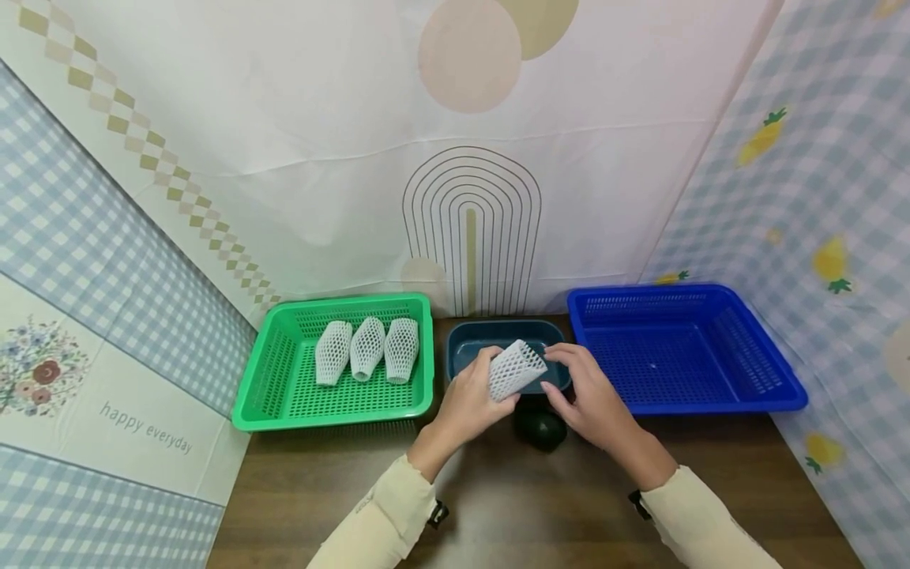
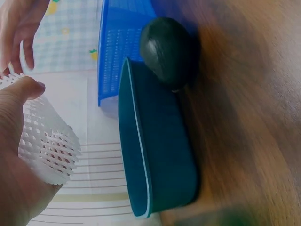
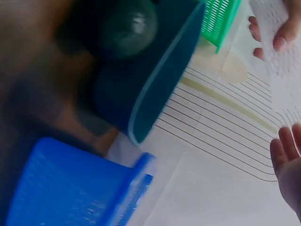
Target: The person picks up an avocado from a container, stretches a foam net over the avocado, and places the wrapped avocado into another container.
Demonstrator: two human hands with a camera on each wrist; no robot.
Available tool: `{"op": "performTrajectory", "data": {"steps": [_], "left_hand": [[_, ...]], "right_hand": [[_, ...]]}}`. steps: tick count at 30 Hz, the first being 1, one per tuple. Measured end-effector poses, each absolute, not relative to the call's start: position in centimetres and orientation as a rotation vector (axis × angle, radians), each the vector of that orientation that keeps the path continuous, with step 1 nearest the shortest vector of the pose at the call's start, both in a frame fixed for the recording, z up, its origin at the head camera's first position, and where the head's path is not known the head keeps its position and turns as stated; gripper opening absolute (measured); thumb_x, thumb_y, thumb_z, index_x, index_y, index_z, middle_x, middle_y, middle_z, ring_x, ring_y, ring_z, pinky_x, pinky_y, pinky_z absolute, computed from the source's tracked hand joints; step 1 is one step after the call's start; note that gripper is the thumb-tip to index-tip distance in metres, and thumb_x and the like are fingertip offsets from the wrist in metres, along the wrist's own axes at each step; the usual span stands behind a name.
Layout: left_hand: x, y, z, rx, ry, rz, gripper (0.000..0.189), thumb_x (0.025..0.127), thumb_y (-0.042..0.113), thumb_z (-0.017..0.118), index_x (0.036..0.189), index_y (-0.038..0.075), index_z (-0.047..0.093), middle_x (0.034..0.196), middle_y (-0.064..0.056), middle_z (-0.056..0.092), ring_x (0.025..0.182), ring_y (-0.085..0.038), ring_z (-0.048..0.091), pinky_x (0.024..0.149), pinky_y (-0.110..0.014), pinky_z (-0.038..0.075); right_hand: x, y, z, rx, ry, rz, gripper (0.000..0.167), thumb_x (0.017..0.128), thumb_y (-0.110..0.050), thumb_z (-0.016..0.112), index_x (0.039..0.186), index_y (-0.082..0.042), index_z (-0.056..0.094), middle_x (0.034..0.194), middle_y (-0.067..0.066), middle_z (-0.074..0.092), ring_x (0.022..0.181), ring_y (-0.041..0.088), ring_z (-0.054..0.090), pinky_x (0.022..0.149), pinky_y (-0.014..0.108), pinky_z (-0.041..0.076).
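My left hand (image 1: 462,401) grips a white foam fruit net (image 1: 513,373) round its middle, thumb pressed to its side in the left wrist view. The net is tilted over the teal tub (image 1: 498,325), one end gaping toward the right. Beside that end is my right hand (image 1: 593,399), fingers parted and bent a little, with nothing in its grasp. A dark green avocado (image 1: 542,429) lies on the table against the tub's near side. It also shows in the left wrist view as an avocado (image 2: 167,51) with a small stem.
To the left is a green basket (image 1: 334,416) with three white foam nets (image 1: 367,348) side by side; whether they hold anything I cannot tell. A blue basket (image 1: 711,408) stands to the right. Patterned cloth (image 1: 341,197) hangs behind the wooden table (image 1: 512,506).
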State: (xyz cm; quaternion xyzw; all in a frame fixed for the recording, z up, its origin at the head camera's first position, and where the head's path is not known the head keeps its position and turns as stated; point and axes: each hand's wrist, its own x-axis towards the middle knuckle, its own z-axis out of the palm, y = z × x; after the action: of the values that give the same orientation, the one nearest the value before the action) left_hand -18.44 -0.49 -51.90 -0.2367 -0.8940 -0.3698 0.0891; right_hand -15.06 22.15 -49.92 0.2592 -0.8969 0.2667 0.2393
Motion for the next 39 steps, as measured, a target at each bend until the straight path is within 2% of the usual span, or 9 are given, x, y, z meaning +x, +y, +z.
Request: {"op": "performTrajectory", "data": {"steps": [4, 10, 12, 15, 18, 26, 33, 39], "left_hand": [[-18.4, -1.1, -52.0, -0.688, -2.656, -1.061, 0.072, 0.081, 0.030, 0.086, 0.139, 0.011, 0.050, 0.122, -0.010, 0.068, 0.099, -0.021, 0.069, 0.083, -0.041, 0.060], [-18.5, -2.1, -52.3, -0.678, -2.654, -1.016, 0.070, 0.082, 0.030, 0.085, 0.139, 0.013, 0.049, 0.124, -0.008, 0.067, 0.100, -0.020, 0.069, 0.082, -0.041, 0.061], [-18.5, -2.3, -52.4, -0.685, -2.643, -0.996, 0.070, 0.081, 0.029, 0.086, 0.139, 0.013, 0.049, 0.124, -0.008, 0.068, 0.099, -0.021, 0.070, 0.081, -0.041, 0.061], [-18.5, -2.6, -52.4, -0.696, -2.621, -0.953, 0.070, 0.080, 0.029, 0.086, 0.138, 0.013, 0.050, 0.123, -0.008, 0.068, 0.099, -0.021, 0.070, 0.081, -0.040, 0.060], [-18.5, -2.9, -52.5, -0.716, -2.591, -0.906, 0.070, 0.080, 0.029, 0.087, 0.137, 0.012, 0.051, 0.121, -0.007, 0.068, 0.097, -0.020, 0.070, 0.081, -0.040, 0.060], [-18.4, -3.3, -52.6, -0.778, -2.553, -0.847, 0.071, 0.079, 0.028, 0.087, 0.138, 0.010, 0.051, 0.122, -0.008, 0.068, 0.101, -0.021, 0.069, 0.084, -0.040, 0.060], [-18.5, -3.6, -52.6, -0.796, -2.549, -0.825, 0.072, 0.080, 0.027, 0.087, 0.140, 0.009, 0.050, 0.126, -0.009, 0.067, 0.104, -0.021, 0.068, 0.087, -0.039, 0.060], [-18.5, -3.6, -52.8, -0.798, -2.542, -0.820, 0.071, 0.080, 0.028, 0.087, 0.139, 0.009, 0.051, 0.126, -0.008, 0.067, 0.104, -0.020, 0.068, 0.086, -0.039, 0.061]], "right_hand": [[-14.2, 22.6, -51.5, 0.654, -2.471, 0.734, 0.059, 0.085, -0.011, 0.082, 0.134, 0.004, 0.053, 0.139, 0.022, 0.053, 0.125, 0.033, 0.056, 0.104, 0.045, 0.048], [-12.8, 22.7, -54.1, 0.648, -2.538, 0.730, 0.060, 0.086, -0.019, 0.082, 0.134, 0.002, 0.054, 0.140, 0.019, 0.053, 0.127, 0.030, 0.054, 0.115, 0.024, 0.036], [-12.5, 22.6, -55.0, 0.648, -2.565, 0.704, 0.061, 0.085, -0.022, 0.084, 0.133, 0.001, 0.055, 0.138, 0.018, 0.053, 0.127, 0.029, 0.054, 0.114, 0.028, 0.039], [-12.1, 22.5, -56.4, 0.642, -2.603, 0.659, 0.063, 0.082, -0.026, 0.086, 0.131, -0.001, 0.056, 0.136, 0.018, 0.054, 0.125, 0.028, 0.054, 0.106, 0.040, 0.048], [-12.0, 22.4, -57.6, 0.630, -2.636, 0.646, 0.067, 0.080, -0.029, 0.088, 0.131, 0.000, 0.056, 0.133, 0.019, 0.054, 0.124, 0.030, 0.055, 0.101, 0.049, 0.051], [-12.0, 22.7, -59.4, 0.531, -2.742, 0.652, 0.070, 0.079, -0.033, 0.091, 0.130, 0.001, 0.057, 0.127, 0.019, 0.058, 0.119, 0.033, 0.058, 0.098, 0.051, 0.053], [-12.6, 22.8, -60.8, 0.401, -2.942, 0.769, 0.076, 0.083, -0.036, 0.087, 0.138, 0.003, 0.053, 0.134, 0.023, 0.058, 0.123, 0.038, 0.059, 0.101, 0.054, 0.050], [-12.8, 23.0, -61.6, 0.372, -3.022, 0.910, 0.074, 0.087, -0.030, 0.085, 0.143, 0.002, 0.048, 0.137, 0.022, 0.058, 0.125, 0.036, 0.059, 0.101, 0.054, 0.050]]}}
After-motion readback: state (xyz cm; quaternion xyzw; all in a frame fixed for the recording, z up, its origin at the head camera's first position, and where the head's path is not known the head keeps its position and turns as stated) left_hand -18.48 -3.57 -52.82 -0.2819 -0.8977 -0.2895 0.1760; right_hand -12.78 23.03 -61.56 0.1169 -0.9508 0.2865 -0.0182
